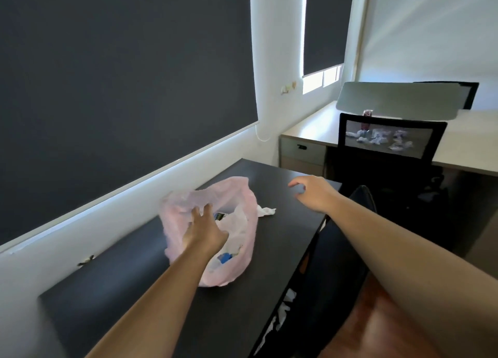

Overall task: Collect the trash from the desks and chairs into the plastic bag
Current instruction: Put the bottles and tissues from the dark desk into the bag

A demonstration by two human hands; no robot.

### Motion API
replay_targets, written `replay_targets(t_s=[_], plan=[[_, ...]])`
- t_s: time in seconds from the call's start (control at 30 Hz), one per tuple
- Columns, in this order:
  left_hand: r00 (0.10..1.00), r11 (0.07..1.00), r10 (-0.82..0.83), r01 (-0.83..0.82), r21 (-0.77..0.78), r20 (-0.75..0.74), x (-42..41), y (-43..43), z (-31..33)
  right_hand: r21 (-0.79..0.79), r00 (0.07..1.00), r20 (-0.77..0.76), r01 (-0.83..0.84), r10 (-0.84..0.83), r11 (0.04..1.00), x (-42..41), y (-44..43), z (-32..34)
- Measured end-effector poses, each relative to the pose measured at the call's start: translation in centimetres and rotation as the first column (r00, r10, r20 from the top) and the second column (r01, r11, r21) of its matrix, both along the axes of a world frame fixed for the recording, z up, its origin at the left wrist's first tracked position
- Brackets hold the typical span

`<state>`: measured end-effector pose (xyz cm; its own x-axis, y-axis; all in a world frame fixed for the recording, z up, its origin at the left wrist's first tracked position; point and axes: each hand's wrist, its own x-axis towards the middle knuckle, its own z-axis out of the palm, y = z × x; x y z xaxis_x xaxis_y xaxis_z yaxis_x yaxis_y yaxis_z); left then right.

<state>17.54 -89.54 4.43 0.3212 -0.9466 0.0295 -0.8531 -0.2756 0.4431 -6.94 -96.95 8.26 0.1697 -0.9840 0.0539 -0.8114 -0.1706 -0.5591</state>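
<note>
A pink plastic bag (244, 255) lies on the black desk (129, 285) with wrappers and paper inside. My left hand (203, 229) rests on the bag's mouth, fingers on its rim. A crumpled white tissue (265, 211) lies on the desk just right of the bag. My right hand (314, 192) hovers over the desk's far right corner, fingers curled apart, holding nothing. More crumpled white trash (377, 138) and a can (367, 114) sit on the light desk (310, 126) beyond, seen partly through a chair back.
A black mesh chair (388, 142) stands at the light desk. Another dark chair (336, 250) is tucked at the black desk's right edge, with white scraps (285, 303) on its seat. A grey divider (398, 99) tops the far desk. Dark blinds cover the windows at left.
</note>
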Motion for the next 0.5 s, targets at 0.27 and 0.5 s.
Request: replay_targets(t_s=[0.27, 0.5], plan=[[0.969, 0.976, 0.212, -0.216, 0.021, 0.127, -7.7, -4.3, 0.1, -0.006, 0.996, 0.035, -0.088, 0.088, 0.996, -11.0, -6.5, 1.2], [0.891, 0.902, 0.43, -0.432, -0.022, 0.148, -9.2, -3.1, -0.6, 0.049, 0.964, 0.08, -0.257, 0.252, 0.965, -12.7, -10.6, 0.2]])
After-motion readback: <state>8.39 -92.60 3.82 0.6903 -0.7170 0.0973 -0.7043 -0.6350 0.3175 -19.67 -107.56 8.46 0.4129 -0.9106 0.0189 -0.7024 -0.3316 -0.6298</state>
